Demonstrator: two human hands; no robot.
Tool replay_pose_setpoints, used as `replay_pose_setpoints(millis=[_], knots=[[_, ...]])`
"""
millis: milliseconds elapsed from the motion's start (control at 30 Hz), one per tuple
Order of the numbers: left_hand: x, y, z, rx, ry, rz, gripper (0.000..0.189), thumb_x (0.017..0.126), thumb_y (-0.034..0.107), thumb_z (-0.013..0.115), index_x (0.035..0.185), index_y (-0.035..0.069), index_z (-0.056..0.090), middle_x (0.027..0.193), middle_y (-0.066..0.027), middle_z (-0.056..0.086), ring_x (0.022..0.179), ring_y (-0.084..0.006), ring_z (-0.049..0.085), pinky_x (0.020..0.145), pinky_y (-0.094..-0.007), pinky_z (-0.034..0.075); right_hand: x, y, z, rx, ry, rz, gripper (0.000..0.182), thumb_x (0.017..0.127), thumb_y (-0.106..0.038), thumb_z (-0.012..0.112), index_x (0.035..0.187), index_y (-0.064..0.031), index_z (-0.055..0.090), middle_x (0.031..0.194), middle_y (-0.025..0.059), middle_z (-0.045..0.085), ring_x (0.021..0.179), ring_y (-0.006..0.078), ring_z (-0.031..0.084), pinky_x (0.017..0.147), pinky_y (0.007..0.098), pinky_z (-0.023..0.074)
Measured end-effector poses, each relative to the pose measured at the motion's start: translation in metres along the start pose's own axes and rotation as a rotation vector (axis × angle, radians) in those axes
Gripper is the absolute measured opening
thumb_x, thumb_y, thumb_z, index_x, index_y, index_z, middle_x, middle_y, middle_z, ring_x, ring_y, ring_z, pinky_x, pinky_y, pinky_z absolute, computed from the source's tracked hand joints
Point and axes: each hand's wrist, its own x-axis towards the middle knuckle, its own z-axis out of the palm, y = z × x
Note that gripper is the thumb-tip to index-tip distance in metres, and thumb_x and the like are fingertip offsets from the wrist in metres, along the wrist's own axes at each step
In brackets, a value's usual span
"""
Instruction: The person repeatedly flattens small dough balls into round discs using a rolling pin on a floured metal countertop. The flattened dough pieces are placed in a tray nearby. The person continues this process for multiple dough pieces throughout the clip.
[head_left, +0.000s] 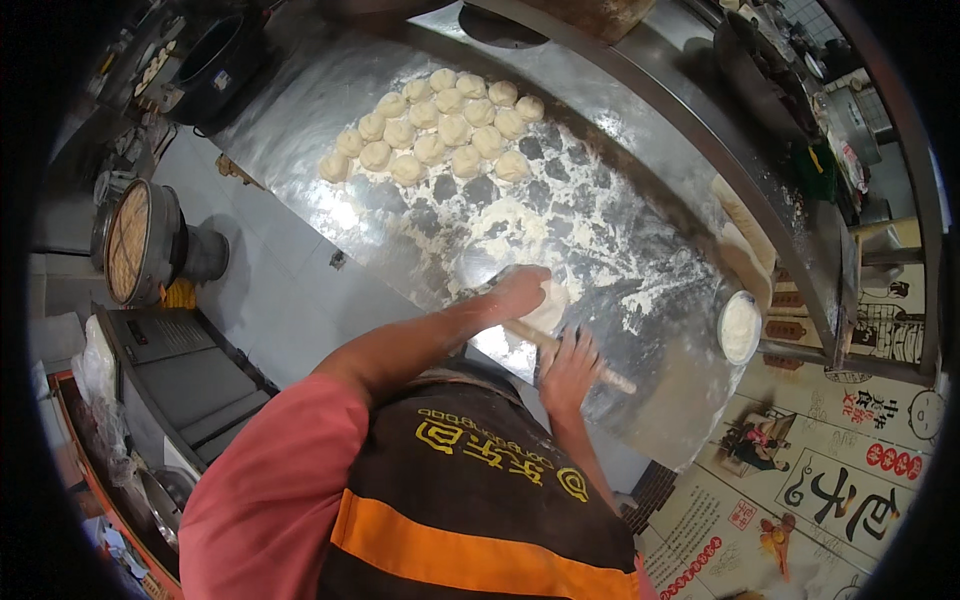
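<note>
My left hand (520, 292) is curled over the left edge of a thin, flat round of dough (553, 306) on a floured steel worktable (667, 405). My right hand (570, 369) lies over a wooden rolling pin (619, 381), fingers stretched across it. The pin slants along the table's near side, its left end close to the dough round and partly under my left forearm. Farther back, several round dough balls (454, 130) stand in loose rows. Loose flour (517, 225) and bare round marks spread between them and my hands.
At the table's right edge stands a bowl of white flour (739, 328), with a pale, long mass (742, 225) behind it. A raised metal shelf (660, 82) borders the far side. A black tub (217, 67) and a round metal pan of food (129, 244) are on the left.
</note>
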Motion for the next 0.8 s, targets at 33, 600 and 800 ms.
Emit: replay_pose_setpoints(millis=[33,600,800], knots=[[0.003,0.005,-0.003,0.057,-0.041,0.008,0.029,0.083,0.020,0.054,0.105,0.006,0.066,0.098,-0.0211,0.067,0.096,-0.0390,0.063,0.085,-0.0474,0.048,0.014,0.001,0.005,-0.004,0.047,0.014,0.050,0.092,-0.033,0.055,0.133,-0.0042,0.050,0.141,0.0217,0.044,0.133,0.0394,0.036,0.105,0.0578,0.0283],[0.010,0.000,-0.002,0.100,-0.073,-0.010,0.030,0.080,0.016,0.054,0.105,0.007,0.067,0.099,-0.0210,0.067,0.098,-0.0404,0.062,0.086,-0.0476,0.048,0.046,0.007,0.008,0.051,0.061,0.026,0.050,0.094,-0.032,0.052,0.135,-0.0042,0.047,0.144,0.0228,0.041,0.133,0.0415,0.036,0.108,0.0568,0.0248],[0.004,0.055,-0.039,0.305,-0.324,-0.024,0.030,0.085,0.028,0.056,0.104,0.008,0.068,0.098,-0.0191,0.068,0.097,-0.0391,0.063,0.086,-0.0472,0.048,0.080,0.015,0.008,0.178,0.108,-0.007,0.050,0.095,-0.031,0.050,0.137,-0.0042,0.047,0.143,0.0228,0.041,0.134,0.0411,0.035,0.109,0.0565,0.0240]])
